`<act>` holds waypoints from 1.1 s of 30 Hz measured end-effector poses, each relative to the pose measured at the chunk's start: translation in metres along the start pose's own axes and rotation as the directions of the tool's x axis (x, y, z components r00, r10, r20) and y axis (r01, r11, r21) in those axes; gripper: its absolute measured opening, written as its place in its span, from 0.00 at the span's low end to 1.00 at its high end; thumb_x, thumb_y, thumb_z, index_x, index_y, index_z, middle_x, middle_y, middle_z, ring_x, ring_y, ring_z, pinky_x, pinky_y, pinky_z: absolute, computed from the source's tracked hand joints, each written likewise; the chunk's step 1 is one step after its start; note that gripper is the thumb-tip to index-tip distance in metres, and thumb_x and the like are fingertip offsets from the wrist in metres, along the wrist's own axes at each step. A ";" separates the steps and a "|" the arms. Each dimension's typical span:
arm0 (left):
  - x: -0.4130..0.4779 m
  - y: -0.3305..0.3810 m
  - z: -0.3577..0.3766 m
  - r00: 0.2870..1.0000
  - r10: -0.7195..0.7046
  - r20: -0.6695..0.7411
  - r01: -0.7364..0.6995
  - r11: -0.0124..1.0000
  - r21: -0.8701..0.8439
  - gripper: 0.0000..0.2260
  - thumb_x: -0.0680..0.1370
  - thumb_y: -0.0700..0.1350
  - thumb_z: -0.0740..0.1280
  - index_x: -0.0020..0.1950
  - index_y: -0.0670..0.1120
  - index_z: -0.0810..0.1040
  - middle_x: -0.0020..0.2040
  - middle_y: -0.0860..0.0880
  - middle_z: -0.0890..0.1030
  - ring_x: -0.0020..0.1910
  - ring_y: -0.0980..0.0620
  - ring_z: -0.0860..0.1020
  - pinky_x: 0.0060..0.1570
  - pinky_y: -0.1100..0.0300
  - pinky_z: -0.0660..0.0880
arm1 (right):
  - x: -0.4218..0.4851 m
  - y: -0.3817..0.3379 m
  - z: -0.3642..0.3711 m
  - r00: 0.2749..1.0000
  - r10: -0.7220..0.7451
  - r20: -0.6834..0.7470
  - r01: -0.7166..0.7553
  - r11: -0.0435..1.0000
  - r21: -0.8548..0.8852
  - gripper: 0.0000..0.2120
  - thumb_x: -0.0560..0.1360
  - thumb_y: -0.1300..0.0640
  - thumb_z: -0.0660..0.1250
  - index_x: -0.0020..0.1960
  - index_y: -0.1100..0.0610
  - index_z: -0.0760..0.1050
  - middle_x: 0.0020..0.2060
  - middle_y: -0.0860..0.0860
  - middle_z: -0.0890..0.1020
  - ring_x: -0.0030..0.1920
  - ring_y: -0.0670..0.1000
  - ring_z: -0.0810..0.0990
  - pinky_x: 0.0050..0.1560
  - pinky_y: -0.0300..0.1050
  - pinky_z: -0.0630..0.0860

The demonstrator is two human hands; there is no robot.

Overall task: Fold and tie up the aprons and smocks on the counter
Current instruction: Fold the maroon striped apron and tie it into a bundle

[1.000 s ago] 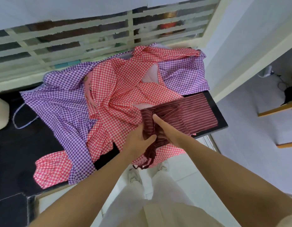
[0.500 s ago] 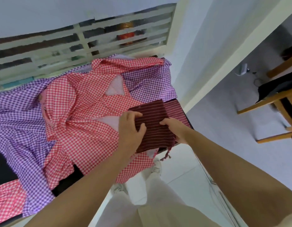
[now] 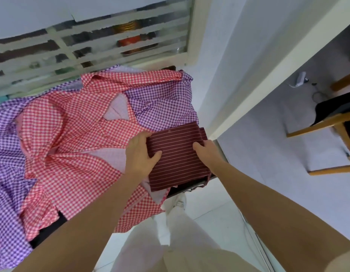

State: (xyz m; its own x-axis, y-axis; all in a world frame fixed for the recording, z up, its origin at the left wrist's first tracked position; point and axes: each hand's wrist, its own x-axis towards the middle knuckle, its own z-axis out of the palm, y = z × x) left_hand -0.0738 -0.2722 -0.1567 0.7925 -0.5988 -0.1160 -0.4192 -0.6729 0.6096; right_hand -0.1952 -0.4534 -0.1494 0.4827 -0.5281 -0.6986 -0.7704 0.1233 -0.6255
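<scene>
Bare forearms (image 3: pixel 95 218); pale cream trousers (image 3: pixel 170 250) at six o'clock; white lace-up shoe (image 3: pixel 181 201) beyond them.

Grips the striped apron (image 3: pixel 178 154) at its left edge with the left hand (image 3: pixel 139 154), thumb on top; pinches its right edge with the right hand (image 3: pixel 207 152).

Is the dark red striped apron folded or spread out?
Folded. The striped apron is a compact rectangle with stacked layers at its far right corner; the left hand and right hand hold its sides.
</scene>
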 end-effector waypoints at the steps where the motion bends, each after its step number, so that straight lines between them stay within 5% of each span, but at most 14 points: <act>1: 0.001 0.001 0.002 0.999 0.033 0.039 -0.034 0.999 0.028 0.27 0.73 0.49 0.73 0.69 0.44 0.69 0.66 0.45 0.73 0.65 0.46 0.69 0.66 0.51 0.64 | 0.003 0.005 -0.002 0.999 0.011 -0.035 -0.012 1.000 -0.015 0.20 0.67 0.42 0.58 0.47 0.53 0.80 0.42 0.52 0.85 0.45 0.56 0.84 0.56 0.58 0.79; 5: 0.006 0.010 0.010 0.992 -0.035 0.123 0.026 0.997 0.071 0.30 0.74 0.51 0.73 0.72 0.46 0.65 0.71 0.45 0.66 0.69 0.46 0.64 0.69 0.51 0.63 | -0.003 0.006 -0.010 0.995 0.041 -0.092 -0.043 0.999 -0.026 0.16 0.77 0.52 0.59 0.51 0.62 0.80 0.45 0.57 0.85 0.47 0.57 0.83 0.55 0.57 0.80; 8: 0.009 0.015 0.016 0.980 -0.150 0.130 0.152 0.988 -0.007 0.33 0.74 0.51 0.73 0.73 0.46 0.62 0.71 0.43 0.60 0.69 0.46 0.63 0.69 0.51 0.65 | 0.002 0.010 -0.019 0.990 0.052 -0.129 -0.054 0.998 -0.014 0.15 0.79 0.52 0.58 0.52 0.60 0.80 0.46 0.55 0.84 0.47 0.54 0.82 0.51 0.49 0.78; 11: 0.013 0.015 0.022 0.939 -0.295 0.177 0.324 0.931 -0.169 0.34 0.73 0.52 0.74 0.72 0.44 0.61 0.68 0.44 0.67 0.66 0.46 0.69 0.67 0.49 0.69 | 0.007 0.019 -0.025 0.989 0.059 -0.137 -0.057 0.998 0.016 0.14 0.79 0.54 0.59 0.51 0.60 0.80 0.45 0.55 0.85 0.45 0.52 0.82 0.44 0.43 0.76; 15: 0.016 0.010 0.029 0.813 -0.483 0.325 0.578 0.740 -0.345 0.28 0.74 0.56 0.71 0.68 0.44 0.69 0.63 0.47 0.78 0.62 0.46 0.77 0.65 0.47 0.72 | 0.011 0.029 -0.026 0.988 0.026 -0.151 -0.029 0.999 -0.017 0.11 0.78 0.57 0.62 0.57 0.58 0.77 0.48 0.51 0.84 0.49 0.52 0.82 0.55 0.48 0.78; 22: 0.019 0.008 0.033 0.726 -0.464 0.508 0.680 0.593 -0.431 0.16 0.80 0.47 0.66 0.66 0.42 0.75 0.61 0.47 0.79 0.60 0.47 0.76 0.65 0.49 0.71 | 0.022 0.042 -0.026 0.966 0.108 -0.234 -0.112 0.994 -0.002 0.20 0.74 0.58 0.68 0.64 0.60 0.71 0.53 0.53 0.80 0.49 0.52 0.81 0.53 0.49 0.79; 30: -0.010 -0.007 0.001 0.860 -0.430 0.275 0.510 0.742 -0.436 0.19 0.83 0.49 0.58 0.74 0.47 0.63 0.69 0.46 0.73 0.67 0.44 0.72 0.68 0.47 0.69 | 0.009 0.022 -0.003 0.962 -0.143 -0.231 0.122 0.987 -0.103 0.06 0.78 0.56 0.63 0.51 0.55 0.77 0.43 0.48 0.81 0.43 0.46 0.79 0.42 0.36 0.73; 33: -0.029 -0.029 -0.010 0.869 -0.466 0.165 0.494 0.827 -0.268 0.19 0.82 0.46 0.61 0.70 0.41 0.64 0.66 0.42 0.73 0.64 0.43 0.73 0.64 0.51 0.70 | 0.007 0.014 0.017 0.970 -0.199 -0.138 0.177 0.972 -0.156 0.04 0.78 0.57 0.64 0.53 0.54 0.74 0.45 0.49 0.80 0.44 0.48 0.79 0.46 0.38 0.76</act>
State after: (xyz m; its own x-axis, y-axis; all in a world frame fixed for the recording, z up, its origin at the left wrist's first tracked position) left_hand -0.0802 -0.2312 -0.1629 0.8114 -0.2786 -0.5139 0.1635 -0.7358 0.6571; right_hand -0.1953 -0.4410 -0.1688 0.5644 -0.6528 -0.5054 -0.7280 -0.1050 -0.6775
